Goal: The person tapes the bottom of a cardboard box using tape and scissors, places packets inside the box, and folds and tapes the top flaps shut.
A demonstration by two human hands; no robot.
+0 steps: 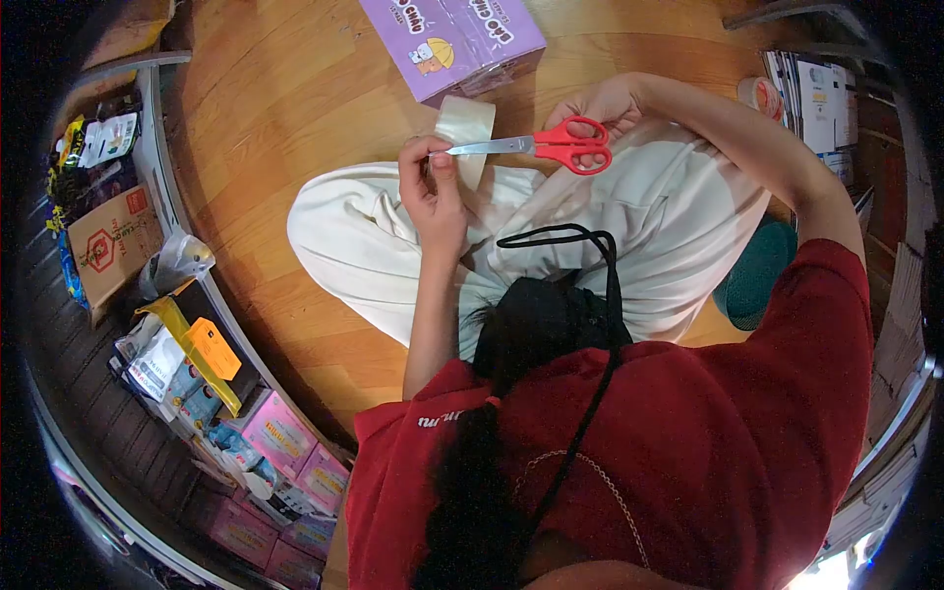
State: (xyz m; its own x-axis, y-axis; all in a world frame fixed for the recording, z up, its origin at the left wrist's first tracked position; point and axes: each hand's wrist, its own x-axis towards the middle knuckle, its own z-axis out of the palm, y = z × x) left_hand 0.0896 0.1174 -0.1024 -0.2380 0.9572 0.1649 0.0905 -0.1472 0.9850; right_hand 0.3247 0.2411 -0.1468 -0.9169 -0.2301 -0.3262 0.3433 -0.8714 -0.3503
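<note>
Red-handled scissors [572, 146] lie level above my lap, their blades closed and pointing left. My left hand [433, 185] pinches at the blade tip with thumb and fingers; anything else small between them cannot be made out. My right hand [602, 110] is closed at the red handles, its fingers partly hidden behind them. Behind the blades is a roll of clear tape [466, 120], near my legs in white trousers [364, 226]. Just beyond the tape, a purple box [457, 44] rests on the wooden floor [265, 118].
A shelf at the left holds a brown carton [116, 246], an orange packet [212, 348] and pink boxes [279, 431]. At the right are a green basket [757, 275], another tape roll [761, 96] and stacked papers [824, 103].
</note>
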